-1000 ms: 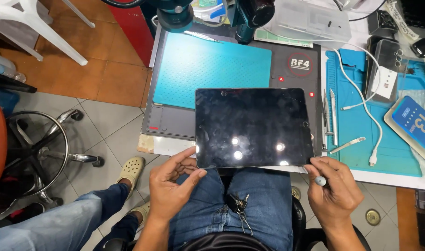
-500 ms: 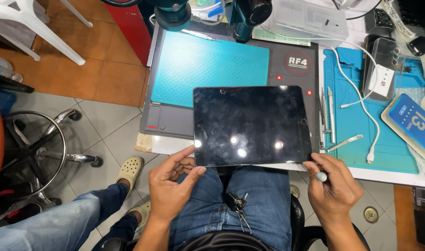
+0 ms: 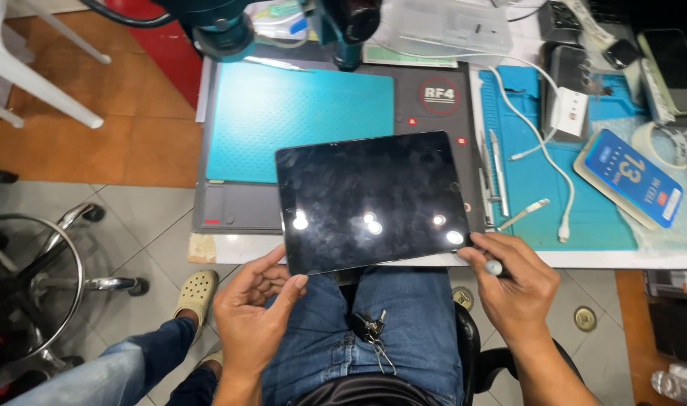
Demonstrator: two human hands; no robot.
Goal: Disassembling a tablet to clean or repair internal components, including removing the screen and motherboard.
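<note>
Tablet (image 3: pixel 372 201) — dark glass smudged, dotted with lamp reflections — held tilted over the white workbench's (image 3: pixel 629 259) edge. Left hand (image 3: pixel 255 314) pinches its lower-left corner; right hand (image 3: pixel 513 282) grips the lower-right corner plus a small tool (image 3: pixel 494 267). Teal mat (image 3: pixel 298 124) behind; tiled floor (image 3: pixel 133 225) below.

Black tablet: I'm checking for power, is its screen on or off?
Off: the flat black glass tablet shows only a dark screen with lamp reflections.
</note>
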